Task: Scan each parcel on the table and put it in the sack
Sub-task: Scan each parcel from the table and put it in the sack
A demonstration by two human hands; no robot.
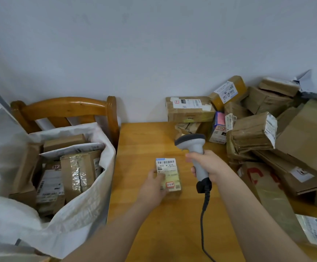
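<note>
**Parcel in left grip, scanner in right**

My left hand (154,184) holds the small parcel (168,173) label-up on the table (144,144). My right hand (208,165) wraps the scanner (195,150). The cord (203,214) trailing below that grip could snag. Heaped boxes (254,133) crowd its right. Left of the parcel is bare wood, then the edge and the sack (89,195).

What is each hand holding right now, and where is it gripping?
The right hand grips the barcode scanner by its handle. The left hand holds the small labelled parcel at its near left side.
</note>
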